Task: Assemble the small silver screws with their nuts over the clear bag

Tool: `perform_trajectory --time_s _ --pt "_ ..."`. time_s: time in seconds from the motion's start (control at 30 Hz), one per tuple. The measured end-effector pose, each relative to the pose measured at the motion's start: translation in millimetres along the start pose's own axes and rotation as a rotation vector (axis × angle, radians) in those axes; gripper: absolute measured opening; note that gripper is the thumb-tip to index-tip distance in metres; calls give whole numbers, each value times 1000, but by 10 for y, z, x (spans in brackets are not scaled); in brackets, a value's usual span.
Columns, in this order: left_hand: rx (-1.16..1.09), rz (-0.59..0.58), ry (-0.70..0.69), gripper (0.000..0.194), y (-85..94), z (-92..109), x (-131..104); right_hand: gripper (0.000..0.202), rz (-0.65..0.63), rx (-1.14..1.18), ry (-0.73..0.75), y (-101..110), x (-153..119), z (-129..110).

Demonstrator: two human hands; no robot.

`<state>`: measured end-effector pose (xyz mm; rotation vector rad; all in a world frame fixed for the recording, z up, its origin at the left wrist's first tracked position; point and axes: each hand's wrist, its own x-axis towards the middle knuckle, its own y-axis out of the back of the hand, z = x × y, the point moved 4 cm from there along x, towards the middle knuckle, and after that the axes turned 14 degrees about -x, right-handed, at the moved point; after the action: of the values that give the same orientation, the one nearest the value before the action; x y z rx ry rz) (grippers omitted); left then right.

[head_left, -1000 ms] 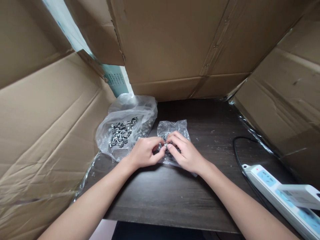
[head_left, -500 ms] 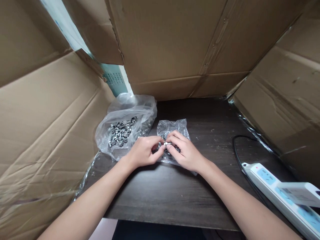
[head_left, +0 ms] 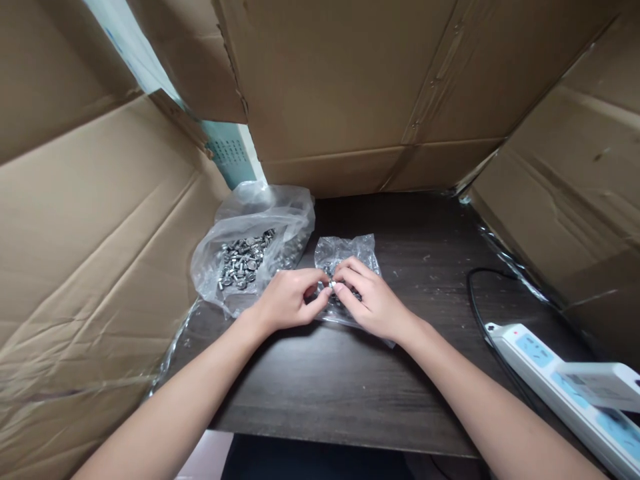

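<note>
My left hand [head_left: 295, 298] and my right hand [head_left: 373, 297] meet fingertip to fingertip over a small clear plastic bag [head_left: 345, 248]. Pinched between both thumbs and index fingers is a small shiny metal bolt [head_left: 333, 285], mostly covered by the fingertips. Small dark metal pieces show in the small bag under my hands; their exact kind is hidden. Left of it, a larger open plastic bag [head_left: 203, 267] holds many loose silver bolts [head_left: 245, 261] with round heads, close to my left wrist.
Cardboard walls [head_left: 350, 87] enclose the dark wooden table [head_left: 300, 393] at the back and both sides. On the right lies a white power strip [head_left: 543, 373] with a white plug-in adapter [head_left: 603, 385] and a black cable [head_left: 473, 300].
The bolt shows less between my fingertips now, which sit closer together around it. The whole view has shifted slightly; the bags have stayed in place.
</note>
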<state>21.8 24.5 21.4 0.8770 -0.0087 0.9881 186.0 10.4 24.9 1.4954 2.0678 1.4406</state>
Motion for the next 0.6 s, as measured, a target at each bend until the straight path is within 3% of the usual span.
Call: perform_trajectory --time_s 0.3,0.6 --pt "-1 20 5 15 6 0 6 7 -6 -10 -3 16 9 -5" --pt "0 1 -4 14 -4 6 0 16 -26 6 -9 -11 13 10"
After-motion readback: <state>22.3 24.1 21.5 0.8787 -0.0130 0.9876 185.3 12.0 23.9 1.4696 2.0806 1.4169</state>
